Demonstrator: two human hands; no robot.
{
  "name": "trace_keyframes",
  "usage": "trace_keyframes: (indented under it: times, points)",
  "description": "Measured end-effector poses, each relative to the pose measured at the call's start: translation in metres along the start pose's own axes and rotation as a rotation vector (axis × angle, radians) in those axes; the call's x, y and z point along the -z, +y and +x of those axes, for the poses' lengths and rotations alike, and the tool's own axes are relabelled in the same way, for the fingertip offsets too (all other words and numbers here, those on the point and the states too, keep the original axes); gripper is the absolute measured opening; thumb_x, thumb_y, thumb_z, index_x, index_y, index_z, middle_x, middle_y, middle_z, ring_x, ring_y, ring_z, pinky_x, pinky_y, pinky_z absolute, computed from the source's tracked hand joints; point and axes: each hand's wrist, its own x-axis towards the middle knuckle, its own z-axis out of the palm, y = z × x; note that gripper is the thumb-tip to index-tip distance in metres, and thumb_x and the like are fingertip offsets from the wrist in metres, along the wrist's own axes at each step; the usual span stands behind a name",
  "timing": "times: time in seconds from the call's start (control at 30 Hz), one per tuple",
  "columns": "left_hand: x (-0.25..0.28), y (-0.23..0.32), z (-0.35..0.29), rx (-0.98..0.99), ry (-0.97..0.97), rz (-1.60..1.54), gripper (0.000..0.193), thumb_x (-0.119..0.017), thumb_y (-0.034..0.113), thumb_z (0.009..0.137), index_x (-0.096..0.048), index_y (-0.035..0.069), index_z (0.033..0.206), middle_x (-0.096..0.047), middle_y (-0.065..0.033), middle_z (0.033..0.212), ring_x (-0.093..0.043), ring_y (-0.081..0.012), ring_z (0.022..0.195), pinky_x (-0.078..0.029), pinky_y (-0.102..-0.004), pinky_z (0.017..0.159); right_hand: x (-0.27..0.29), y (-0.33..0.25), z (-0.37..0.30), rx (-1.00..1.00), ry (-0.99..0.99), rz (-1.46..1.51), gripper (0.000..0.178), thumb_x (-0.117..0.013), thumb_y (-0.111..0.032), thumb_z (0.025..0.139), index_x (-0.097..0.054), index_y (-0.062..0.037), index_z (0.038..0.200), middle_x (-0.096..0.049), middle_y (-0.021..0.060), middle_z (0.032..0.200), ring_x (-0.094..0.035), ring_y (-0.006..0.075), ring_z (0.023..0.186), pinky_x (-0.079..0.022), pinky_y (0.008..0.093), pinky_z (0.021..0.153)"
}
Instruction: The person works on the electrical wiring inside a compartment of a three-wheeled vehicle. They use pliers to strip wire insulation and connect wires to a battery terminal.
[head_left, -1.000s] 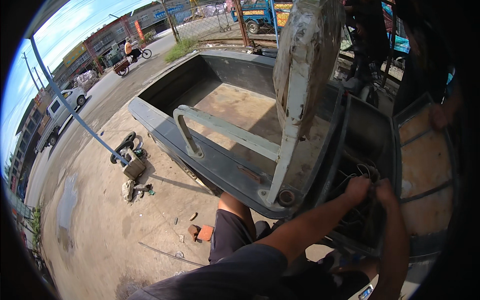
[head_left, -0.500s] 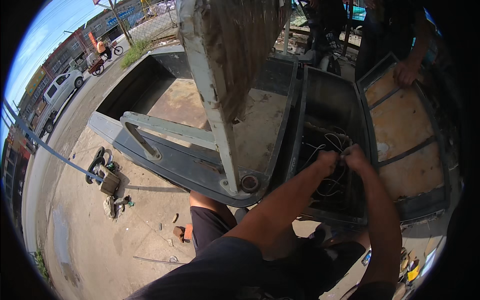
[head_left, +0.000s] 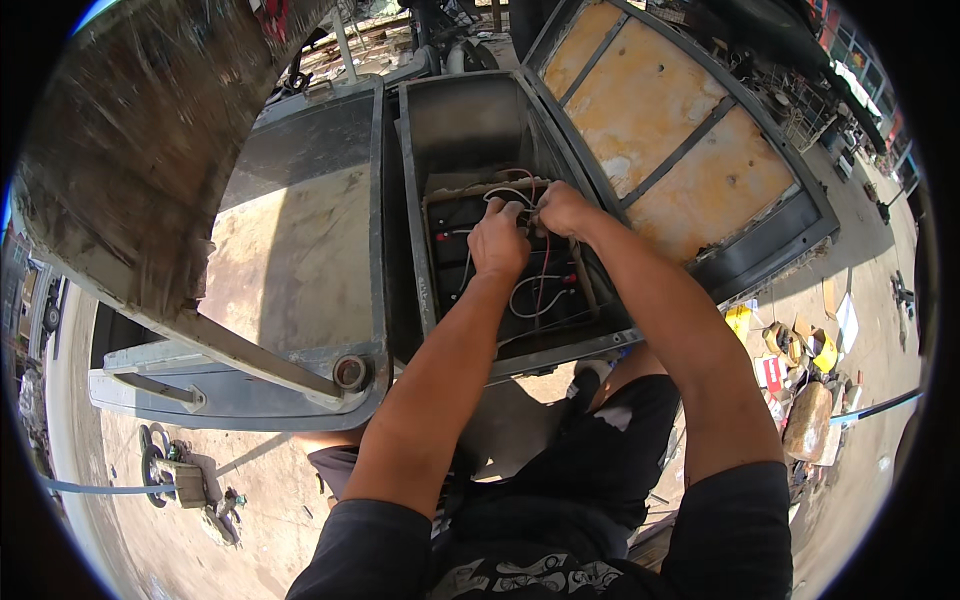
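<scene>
My left hand and my right hand meet over an open dark metal box, fingers pinched on thin wires. A white wire curves up by my left fingers, and a red wire hangs down below the hands. The exact joint between the fingertips is hidden. Beneath them sit several black battery-like blocks with red-marked terminals. Another white wire loops across the nearer blocks. To the right, the box's lid lies swung back, its rusty, yellowish inner side showing.
A grey metal cargo bed adjoins the box on the left. A worn upright panel on a metal frame leans over it. Scraps and a brown block lie on the ground at right; a wheel-like object lies at lower left.
The view has turned toward the right and down, so the box now sits nearer the middle. Both hands remain together on the wires. The person's hand on the lid is out of view.
</scene>
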Motion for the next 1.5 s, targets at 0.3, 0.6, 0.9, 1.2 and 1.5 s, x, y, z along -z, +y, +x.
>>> trace_keyframes:
  times: [0.3, 0.6, 0.9, 1.2, 1.5]
  points:
    - [0.001, -0.004, 0.003, -0.188, -0.003, 0.080, 0.006, -0.066, 0.013, 0.076, -0.067, 0.010, 0.081, -0.062, -0.0065, 0.092, -0.064, -0.0339, 0.077, -0.049, -0.0458, 0.065, -0.003, 0.007, 0.010, -0.040, 0.005, 0.054, 0.005, -0.073, -0.006, 0.064, -0.072, -0.0022, 0.067, -0.068, 0.0153, 0.069, -0.068, 0.0260, 0.065, -0.051, 0.0362, 0.057]
    - [-0.009, -0.006, 0.005, -0.128, -0.025, 0.004, 0.010, -0.067, 0.018, 0.079, -0.071, 0.010, 0.084, -0.065, -0.0085, 0.091, -0.064, -0.0339, 0.081, -0.049, -0.0450, 0.069, -0.010, 0.022, 0.024, -0.016, 0.019, 0.051, 0.008, -0.074, -0.006, 0.062, -0.071, 0.0002, 0.066, -0.069, 0.0188, 0.072, -0.069, 0.0288, 0.067, -0.053, 0.0363, 0.058]
    - [-0.016, -0.018, 0.012, 0.740, -0.425, -1.068, 0.012, -0.060, 0.012, 0.085, -0.061, 0.004, 0.075, -0.052, -0.0020, 0.065, -0.039, -0.0127, 0.047, -0.030, -0.0265, 0.046, -0.007, 0.010, 0.010, 0.099, -0.034, -0.086, 0.012, -0.074, -0.012, 0.066, -0.073, -0.0030, 0.074, -0.071, 0.0168, 0.084, -0.069, 0.0297, 0.082, -0.055, 0.0352, 0.071]
    - [-0.029, -0.032, 0.006, 0.301, -0.060, -0.369, 0.014, -0.066, 0.013, 0.082, -0.066, 0.002, 0.091, -0.062, -0.0091, 0.079, -0.062, -0.0241, 0.067, -0.046, -0.0386, 0.059, -0.010, 0.010, 0.025, -0.024, -0.020, -0.020, 0.045, -0.073, -0.008, 0.069, -0.062, 0.0042, 0.111, -0.069, 0.0222, 0.091, -0.069, 0.0342, 0.086, -0.055, 0.0375, 0.070]
    - [0.006, -0.004, 0.001, -0.136, -0.013, 0.091, 0.021, -0.073, 0.012, 0.070, -0.069, 0.010, 0.090, -0.065, -0.0074, 0.098, -0.064, -0.0346, 0.084, -0.050, -0.0450, 0.072, -0.005, 0.005, 0.013, -0.063, -0.002, 0.091, 0.048, -0.074, -0.003, 0.064, -0.062, 0.0008, 0.111, -0.069, 0.0164, 0.075, -0.066, 0.0267, 0.058, -0.050, 0.0361, 0.048]
